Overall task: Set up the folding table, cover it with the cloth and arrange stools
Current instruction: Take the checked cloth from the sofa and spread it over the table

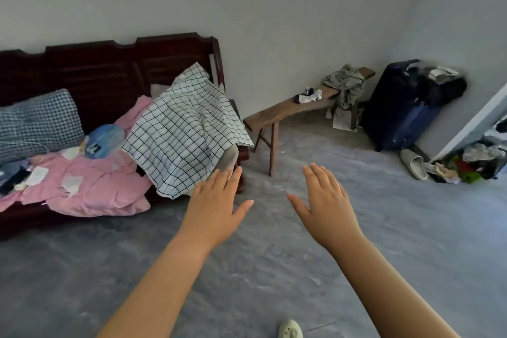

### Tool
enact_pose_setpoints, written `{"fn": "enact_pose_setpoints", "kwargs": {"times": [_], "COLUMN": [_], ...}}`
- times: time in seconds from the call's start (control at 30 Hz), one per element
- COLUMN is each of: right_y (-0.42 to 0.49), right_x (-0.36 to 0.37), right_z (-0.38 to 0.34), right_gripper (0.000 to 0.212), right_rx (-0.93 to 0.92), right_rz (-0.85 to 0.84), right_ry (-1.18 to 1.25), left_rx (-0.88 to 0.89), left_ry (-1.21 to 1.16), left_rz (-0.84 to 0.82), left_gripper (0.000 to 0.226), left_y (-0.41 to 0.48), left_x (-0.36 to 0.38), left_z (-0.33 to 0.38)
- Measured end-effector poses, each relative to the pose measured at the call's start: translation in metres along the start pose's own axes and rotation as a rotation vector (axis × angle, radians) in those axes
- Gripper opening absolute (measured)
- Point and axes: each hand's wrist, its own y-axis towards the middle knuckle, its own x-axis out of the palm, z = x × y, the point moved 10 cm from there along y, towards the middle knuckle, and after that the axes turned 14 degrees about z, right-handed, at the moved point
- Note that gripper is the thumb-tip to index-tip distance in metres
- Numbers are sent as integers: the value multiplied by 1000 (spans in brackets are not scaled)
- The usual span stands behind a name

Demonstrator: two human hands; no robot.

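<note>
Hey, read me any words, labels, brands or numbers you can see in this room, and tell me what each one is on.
No text here can be read.
Blue pack on the sofa: dark print, too blurred to read.
Paper slips on the pink blanket: nothing legible.
Papers on the suitcase: too small and blurred.

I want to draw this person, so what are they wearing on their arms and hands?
Nothing that shows. The left forearm and right forearm are bare right to the picture's bottom edge, so no sleeves appear. The left hand and right hand have no gloves, rings, watch or bracelet.
</note>
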Motion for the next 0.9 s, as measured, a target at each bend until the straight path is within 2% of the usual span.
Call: {"fn": "enact_pose_setpoints", "kwargs": {"times": [0.13, 0.27, 0.53, 0.7, 0.9], "right_y": [70, 126, 259, 345, 406], "right_x": [31, 71, 170, 226, 275], "right_z": [15, 11, -22, -32, -12], "right_gripper": [71, 69, 67, 67, 65], "right_rx": [-35, -50, -45, 16, 186], "right_rz": [-41, -79, -147, -170, -220], "right_ry": [-5, 13, 7, -4, 50], "left_rx": [-39, -84, -86, -32, 104], "left_ry": [-22, -66, -73, -88, -110], "left_rz": [7, 80, 30, -58, -158], "left_gripper": [85, 73, 69, 69, 69], "left_y": [53, 92, 209, 296, 375], "left_x": [23, 39, 113, 166, 221], "left_z": [-15, -44, -131, -178, -198]}}
